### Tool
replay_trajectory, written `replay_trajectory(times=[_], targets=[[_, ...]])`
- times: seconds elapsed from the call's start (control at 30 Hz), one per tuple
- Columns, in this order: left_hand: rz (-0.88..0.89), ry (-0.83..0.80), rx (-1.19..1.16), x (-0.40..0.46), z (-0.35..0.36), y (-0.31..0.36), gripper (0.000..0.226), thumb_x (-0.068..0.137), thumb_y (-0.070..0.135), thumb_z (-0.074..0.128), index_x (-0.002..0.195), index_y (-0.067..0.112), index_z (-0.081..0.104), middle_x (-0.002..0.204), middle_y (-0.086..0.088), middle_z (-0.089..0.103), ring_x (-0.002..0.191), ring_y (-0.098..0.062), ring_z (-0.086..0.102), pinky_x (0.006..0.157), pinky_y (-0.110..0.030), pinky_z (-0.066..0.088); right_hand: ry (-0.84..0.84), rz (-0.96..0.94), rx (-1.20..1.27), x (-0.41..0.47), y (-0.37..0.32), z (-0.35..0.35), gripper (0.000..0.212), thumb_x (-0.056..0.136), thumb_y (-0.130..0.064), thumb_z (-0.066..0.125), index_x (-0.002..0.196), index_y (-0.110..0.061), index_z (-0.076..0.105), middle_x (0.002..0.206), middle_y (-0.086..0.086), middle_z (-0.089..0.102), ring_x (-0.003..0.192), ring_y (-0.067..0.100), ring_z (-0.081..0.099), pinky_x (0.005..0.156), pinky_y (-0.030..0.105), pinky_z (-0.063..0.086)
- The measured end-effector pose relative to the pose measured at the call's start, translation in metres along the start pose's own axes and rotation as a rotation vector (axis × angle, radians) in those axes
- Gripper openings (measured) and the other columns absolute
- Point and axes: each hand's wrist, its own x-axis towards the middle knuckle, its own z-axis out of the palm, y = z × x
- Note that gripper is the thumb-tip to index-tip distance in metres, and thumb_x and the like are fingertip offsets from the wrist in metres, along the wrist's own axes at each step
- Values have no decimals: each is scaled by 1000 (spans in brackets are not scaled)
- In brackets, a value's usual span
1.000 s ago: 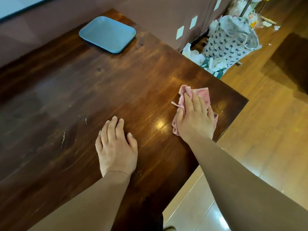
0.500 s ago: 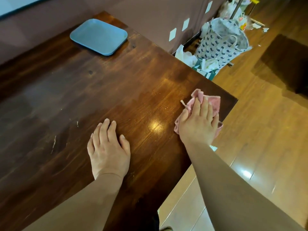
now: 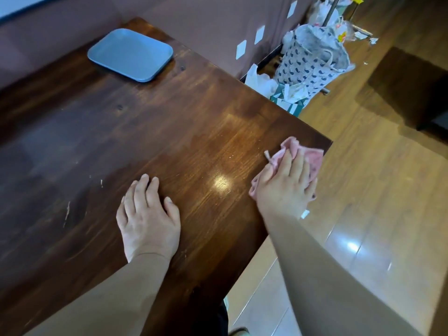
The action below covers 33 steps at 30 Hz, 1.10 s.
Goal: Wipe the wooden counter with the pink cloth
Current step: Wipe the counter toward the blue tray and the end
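Right hand [image 3: 287, 190] flat, fingers spread, pressing the cloth [image 3: 312, 157] onto the counter [image 3: 194, 132] at its right edge, near the corner. Left hand [image 3: 148, 219] open, palm down, bracing on bare wood. Cloth is bunched, partly overhanging the edge. Judgement: keep the palm flat with even pressure, work overlapping strokes inward from the edge. Specks [image 3: 101, 182] at left still need wiping; tray [image 3: 131, 54] is well apart.
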Motion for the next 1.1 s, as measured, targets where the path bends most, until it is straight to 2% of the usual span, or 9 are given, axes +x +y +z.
replay_trajectory(times=[0.4,0.5,0.6,0.67,0.73,0.8,0.93,1.0,1.1], targets=[[20,39,-16,0,3,0,50,99,27,46,145,9,42,155,-8,36,145,-26,27,118,-50,22,19,102,229,-3,2,-4,62,106,-41,36,162,-21,17,171,2,7,157,24,4,122,44,19],[13,37,-26,0,4,-1,50,99,26,47,145,9,42,155,-8,36,146,-26,25,118,-51,22,59,246,435,-35,1,-1,68,101,-43,53,158,-18,25,164,6,25,146,26,35,106,39,42],[14,42,-15,0,5,-2,50,99,28,44,146,9,41,155,-7,35,146,-25,24,117,-51,22,-17,437,872,-10,12,-5,42,99,-38,59,132,-15,49,116,-7,71,98,11,70,76,25,58],[18,48,-12,1,6,-2,50,99,28,43,145,9,41,155,-7,35,146,-25,25,117,-50,22,-140,612,1017,18,23,-9,56,92,-45,60,138,-14,50,112,1,72,94,18,71,75,29,60],[10,51,-13,1,6,-3,50,99,28,43,145,9,41,155,-7,35,146,-25,25,118,-50,21,-238,700,1026,24,28,-9,67,85,-53,58,143,-22,48,121,6,68,102,24,68,92,46,56],[16,53,-9,0,7,-2,50,99,28,44,145,9,42,155,-7,36,146,-25,25,118,-50,22,-244,697,1067,5,28,-5,65,86,-55,58,142,-23,51,116,4,70,98,20,68,94,41,55],[21,67,-17,1,7,-2,49,98,26,46,144,8,43,154,-9,37,145,-27,27,117,-52,23,-232,776,1136,-35,26,2,54,85,-58,59,128,-26,63,109,-1,73,83,11,69,57,17,49],[20,67,-12,1,8,-3,50,99,27,45,145,9,43,154,-8,37,145,-27,27,117,-52,23,-251,843,1175,-25,24,-1,44,86,-61,59,120,-32,64,107,-2,73,87,13,70,61,23,49],[23,68,-6,1,9,-3,50,99,28,44,145,9,42,155,-8,36,146,-26,26,118,-50,22,-307,865,1230,-11,26,-5,47,84,-70,55,120,-41,59,108,-9,68,100,19,65,93,44,49]])
